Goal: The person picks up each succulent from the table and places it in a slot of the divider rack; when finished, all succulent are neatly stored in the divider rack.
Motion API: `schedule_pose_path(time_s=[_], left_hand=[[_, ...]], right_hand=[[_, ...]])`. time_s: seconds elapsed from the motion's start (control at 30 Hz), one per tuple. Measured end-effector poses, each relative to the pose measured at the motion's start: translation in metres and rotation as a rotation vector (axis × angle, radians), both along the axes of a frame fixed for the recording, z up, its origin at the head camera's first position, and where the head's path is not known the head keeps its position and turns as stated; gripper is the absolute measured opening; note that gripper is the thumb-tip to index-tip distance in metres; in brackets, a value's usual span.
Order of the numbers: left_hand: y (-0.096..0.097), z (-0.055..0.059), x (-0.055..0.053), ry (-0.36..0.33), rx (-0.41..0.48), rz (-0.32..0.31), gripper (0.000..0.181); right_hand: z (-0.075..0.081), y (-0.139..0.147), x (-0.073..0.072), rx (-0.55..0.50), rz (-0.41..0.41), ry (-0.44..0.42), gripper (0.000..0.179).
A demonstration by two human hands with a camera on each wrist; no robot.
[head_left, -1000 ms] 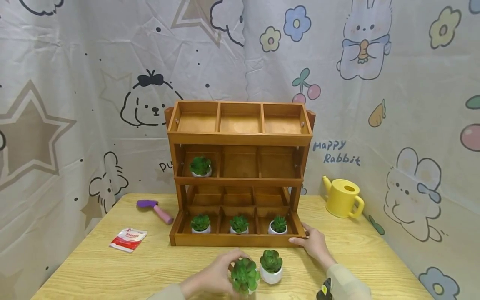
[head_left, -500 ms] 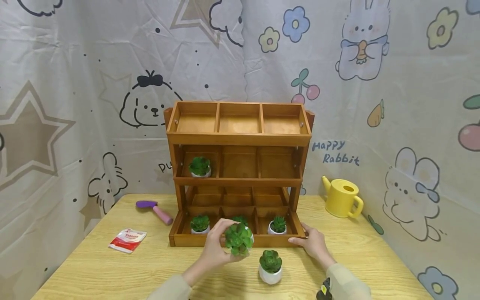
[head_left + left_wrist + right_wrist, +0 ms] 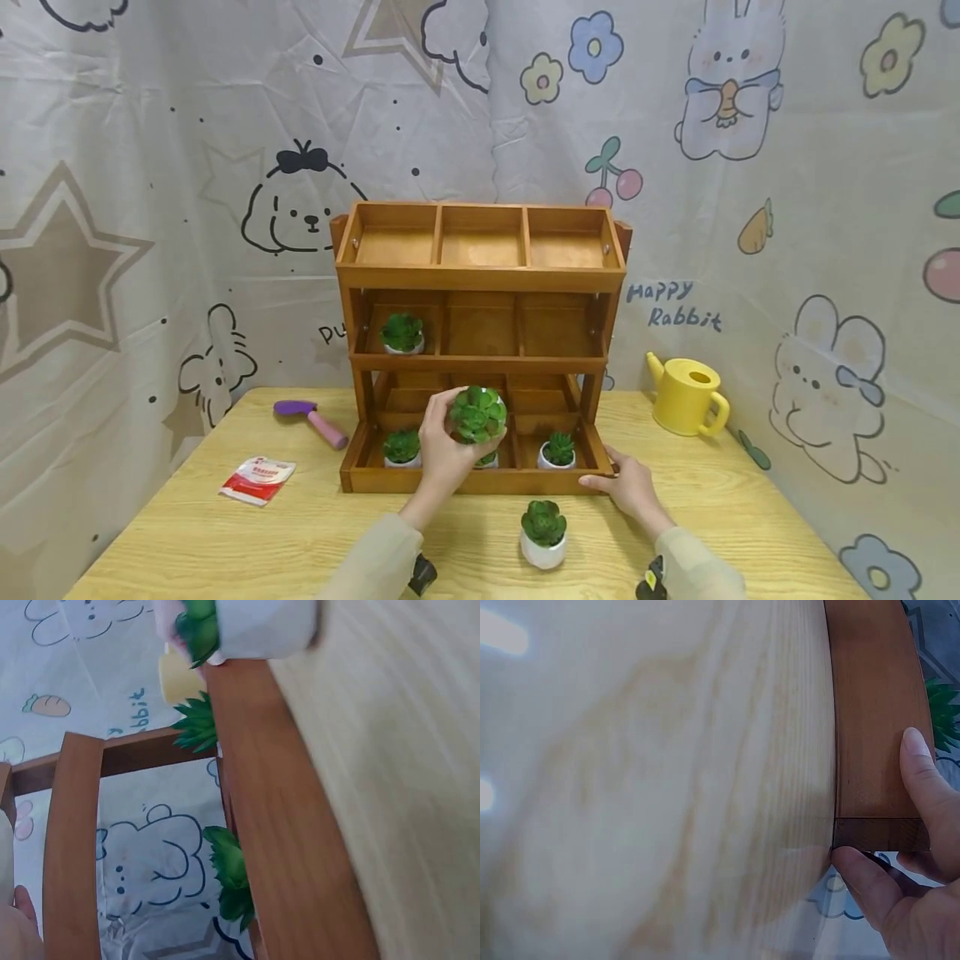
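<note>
In the head view my left hand (image 3: 444,446) grips a potted succulent (image 3: 478,414), raised in front of the shelf's lower middle. Its leaves face the camera and partly hide the succulent in the bottom middle compartment. My right hand (image 3: 630,490) holds the bottom right corner of the wooden tiered shelf (image 3: 480,280). The right wrist view shows that thumb on the front board (image 3: 877,712) and other fingers under its end. Another succulent in a white pot (image 3: 543,550) stands on the table before the shelf. At the left wrist view's edge, only a sliver of the left hand (image 3: 24,934) shows.
Succulents stand in the bottom left compartment (image 3: 402,450), the bottom right one (image 3: 557,452) and the middle tier's left one (image 3: 402,333). A yellow watering can (image 3: 684,396) is at right. A purple-and-pink hand tool (image 3: 311,419) and a red-and-white packet (image 3: 257,481) lie left.
My left hand has lifted the potted succulent from near the table's front, up and forward to the shelf. The right hand keeps its hold on the shelf corner.
</note>
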State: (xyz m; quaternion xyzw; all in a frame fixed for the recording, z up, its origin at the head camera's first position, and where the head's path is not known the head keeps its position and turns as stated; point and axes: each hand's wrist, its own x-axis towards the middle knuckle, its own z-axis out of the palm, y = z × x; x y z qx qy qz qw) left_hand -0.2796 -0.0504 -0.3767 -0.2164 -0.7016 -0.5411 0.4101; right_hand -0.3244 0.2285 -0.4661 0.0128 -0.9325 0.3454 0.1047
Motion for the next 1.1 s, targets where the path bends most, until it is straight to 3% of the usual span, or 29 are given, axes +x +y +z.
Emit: schedule_pose_path(time_s=[0.1,0.3,0.37,0.7,1.1], left_hand=[[0.009,0.001,-0.010,-0.016,0.046,0.043,0.063],[0.019,-0.019,-0.045,-0.019,0.113,0.067,0.069],[0.019,-0.020,-0.053,0.001,0.133,0.078,0.068],[0.013,-0.003,-0.076,0.086,0.157,0.119,0.065],[0.020,0.014,-0.096,0.075,0.155,0.141,0.064]], right_hand=[[0.000,0.003,0.000,0.001,0.008,0.001,0.087],[-0.002,0.004,0.000,-0.004,-0.004,0.005,0.086],[-0.002,0.004,0.000,-0.003,-0.001,0.010,0.086],[-0.001,0.001,-0.001,-0.003,0.002,-0.004,0.088],[0.000,0.002,0.000,0.000,0.005,-0.005,0.088]])
